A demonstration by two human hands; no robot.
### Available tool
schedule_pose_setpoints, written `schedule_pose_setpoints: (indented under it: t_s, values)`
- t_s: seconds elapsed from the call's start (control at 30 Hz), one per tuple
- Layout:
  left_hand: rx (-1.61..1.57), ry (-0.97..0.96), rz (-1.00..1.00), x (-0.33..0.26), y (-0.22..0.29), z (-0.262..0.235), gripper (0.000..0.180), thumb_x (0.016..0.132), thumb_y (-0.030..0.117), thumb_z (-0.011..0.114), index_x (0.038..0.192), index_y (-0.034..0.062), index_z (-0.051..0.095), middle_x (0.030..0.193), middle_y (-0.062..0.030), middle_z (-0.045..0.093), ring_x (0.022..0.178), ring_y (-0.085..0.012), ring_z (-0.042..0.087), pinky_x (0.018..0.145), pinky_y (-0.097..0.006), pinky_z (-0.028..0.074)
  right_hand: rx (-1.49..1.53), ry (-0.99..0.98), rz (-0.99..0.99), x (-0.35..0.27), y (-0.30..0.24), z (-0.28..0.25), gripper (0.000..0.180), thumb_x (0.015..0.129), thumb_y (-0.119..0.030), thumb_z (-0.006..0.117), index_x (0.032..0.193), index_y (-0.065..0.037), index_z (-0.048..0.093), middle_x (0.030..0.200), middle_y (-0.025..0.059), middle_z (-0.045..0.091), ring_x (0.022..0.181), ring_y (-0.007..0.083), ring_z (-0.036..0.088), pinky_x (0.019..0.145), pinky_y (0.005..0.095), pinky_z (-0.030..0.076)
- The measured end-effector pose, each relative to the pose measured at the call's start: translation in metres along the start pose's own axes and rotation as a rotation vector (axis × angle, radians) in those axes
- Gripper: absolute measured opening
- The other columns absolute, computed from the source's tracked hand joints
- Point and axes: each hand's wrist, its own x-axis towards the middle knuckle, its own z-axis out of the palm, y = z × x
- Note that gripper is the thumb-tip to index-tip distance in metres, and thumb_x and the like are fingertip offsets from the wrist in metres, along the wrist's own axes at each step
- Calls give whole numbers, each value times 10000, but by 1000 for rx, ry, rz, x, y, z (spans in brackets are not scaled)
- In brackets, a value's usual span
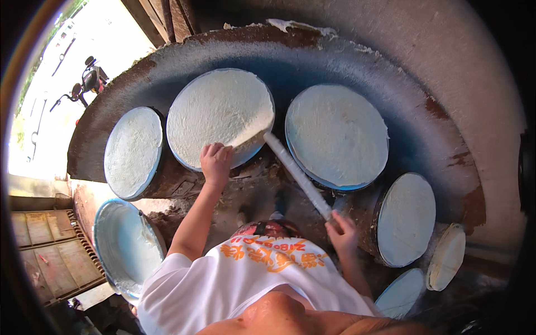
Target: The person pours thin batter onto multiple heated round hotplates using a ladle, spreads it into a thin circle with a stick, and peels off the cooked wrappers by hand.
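My right hand (341, 230) is closed round the lower end of a long, straight, whitish stick (298, 177). The stick slants up to the left, and its far end meets the lower right rim of a big round pan (237, 163) with a blue edge. A pale, bumpy layer of dough or batter (215, 111) covers that pan. At the pan's near rim is my left hand (216, 163), its fingers curled together. What the fingers pinch, if anything, is too small to tell. A pale band runs from near these fingers toward the stick's end.
Similar coated round pans stand left (133, 153), right (336, 137) and lower right (406, 219). A blue-rimmed tub (127, 245) with whitish residue is at lower left. Behind the pans curves a worn metal wall (413, 106). A parked two-wheeler (89, 81) shows outside.
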Motion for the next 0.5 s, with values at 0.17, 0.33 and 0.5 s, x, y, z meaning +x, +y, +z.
schedule_pose_setpoints:
  t_s: [0.17,0.33,0.5]
  values:
    - [-23,70,-63,14,-13,-18,104,688,56,721,765,76,654,807,-60,593,784,-260,559,718,-366,443,201,-5,127,42,25,-6,385,710,-62,757,1082,-32,663,870,99,652,693,171,595,615,293,478]
    - [-156,81,-272,32,-35,-31,78,745,39,709,772,32,636,795,-82,577,715,-233,561,626,-319,447,482,-64,369,86,16,6,366,792,-95,727,1123,22,624,792,-43,555,640,23,452,589,171,384]
    - [-129,260,-241,12,-22,-26,88,774,19,686,780,17,599,769,-83,550,690,-214,544,602,-314,431,443,-82,325,126,3,19,289,784,-148,732,1009,9,642,700,-34,547,622,38,476,579,199,403]
